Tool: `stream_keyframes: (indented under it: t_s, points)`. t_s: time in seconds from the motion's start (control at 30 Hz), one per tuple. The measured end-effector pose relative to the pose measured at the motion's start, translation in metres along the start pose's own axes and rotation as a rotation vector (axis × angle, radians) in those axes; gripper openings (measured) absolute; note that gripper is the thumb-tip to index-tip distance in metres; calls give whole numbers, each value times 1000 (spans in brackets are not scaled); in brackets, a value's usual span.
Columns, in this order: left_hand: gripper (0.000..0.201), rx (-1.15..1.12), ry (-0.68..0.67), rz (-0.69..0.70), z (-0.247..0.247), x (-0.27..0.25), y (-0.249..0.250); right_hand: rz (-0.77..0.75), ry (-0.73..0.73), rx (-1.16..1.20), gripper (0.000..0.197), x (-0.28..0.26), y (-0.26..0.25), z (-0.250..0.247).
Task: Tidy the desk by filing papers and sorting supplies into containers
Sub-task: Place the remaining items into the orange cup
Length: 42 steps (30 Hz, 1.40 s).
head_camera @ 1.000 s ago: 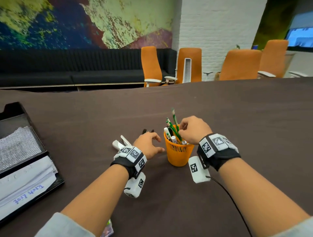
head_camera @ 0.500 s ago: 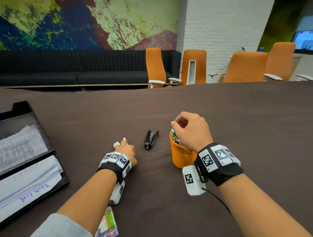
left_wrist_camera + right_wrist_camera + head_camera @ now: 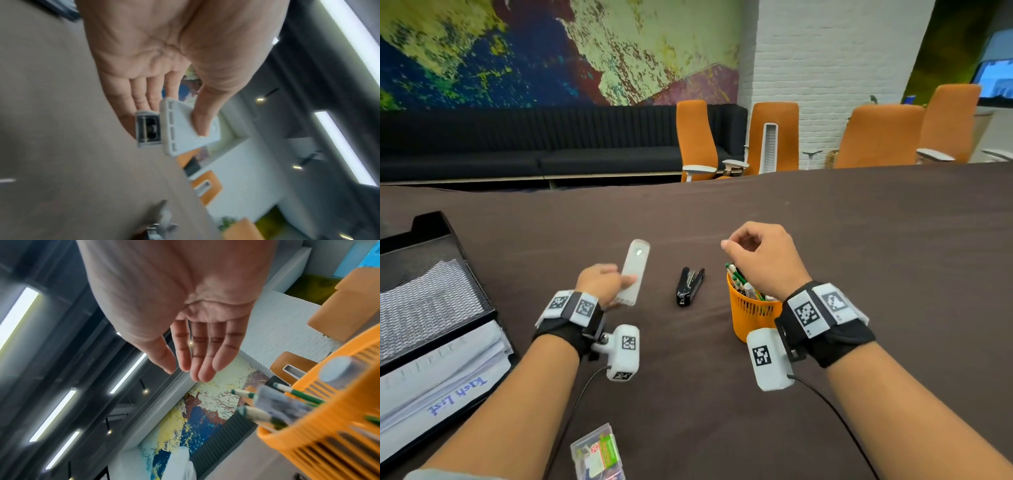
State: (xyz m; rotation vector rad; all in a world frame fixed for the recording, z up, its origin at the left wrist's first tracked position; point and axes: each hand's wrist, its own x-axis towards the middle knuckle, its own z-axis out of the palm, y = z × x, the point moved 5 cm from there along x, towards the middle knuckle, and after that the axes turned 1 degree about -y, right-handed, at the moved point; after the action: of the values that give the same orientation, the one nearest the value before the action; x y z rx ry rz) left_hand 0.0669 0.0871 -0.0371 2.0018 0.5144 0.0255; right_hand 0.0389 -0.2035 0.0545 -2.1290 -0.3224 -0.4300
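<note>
The brown table (image 3: 825, 222) is filling most of the head view, and the black paper tray (image 3: 431, 274) is sitting at the left edge with the filed sheets (image 3: 448, 387) stacked in its lower level, so the papers part looks mostly done to me. The orange mesh cup (image 3: 751, 315) is standing right of centre, stuffed with green pencils (image 3: 736, 277) that are leaning toward the upper left. The right hand (image 3: 763, 260) is hovering just above the cup; in the wrist view its fingers are hanging relaxed and fairly straight with nothing in them, so that grip is basically open and empty. The left hand (image 3: 602, 284) is holding a white flat plastic thing (image 3: 633, 270), maybe a staple remover or small stapler, hard to tell, lifted off the table just left of centre. The thumb (image 3: 200, 120) is pressing on the flat face with the fingers behind it, a light pinch near one end rather than a full wrap. The black stapler (image 3: 690, 286) is lying loose between the two hands, and a small clear box (image 3: 597, 454) is sitting at the bottom edge. What I'd be worrying about: that pinch is near the end of a long smooth piece, so it could be swinging or slipping out on the way over, and the cup is already crowded with leaning pencils, so shoving it in could be tipping that light cup.
</note>
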Motion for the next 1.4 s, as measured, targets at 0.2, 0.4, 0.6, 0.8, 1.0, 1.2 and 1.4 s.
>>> stream_keyframes:
  t_s: [0.2,0.4,0.6,0.8,1.0,1.2,1.4]
  points:
    - [55,-401,-389,532,41,-76,125,172,-362,381,52,14,-26,-9]
    - [64,-218,-223,733,79,-104,150,151,-234,374,29,23,-9,-53]
    - [89,-223,-225,382,105,-65,86,269,-146,119,41,35,46,-58]
    - [132,-45,-501,306,147,-64,52,248,-377,-327,39,40,65,-27]
    - [140,29,-472,411,177,-75,52,197,-492,-550,40,44,52,-17]
    - [117,-73,-377,462,187,-78,66,117,-686,-704,44,41,39,-16]
    - [111,-89,-348,469,193,-77,72,66,-642,-635,52,47,34,-31]
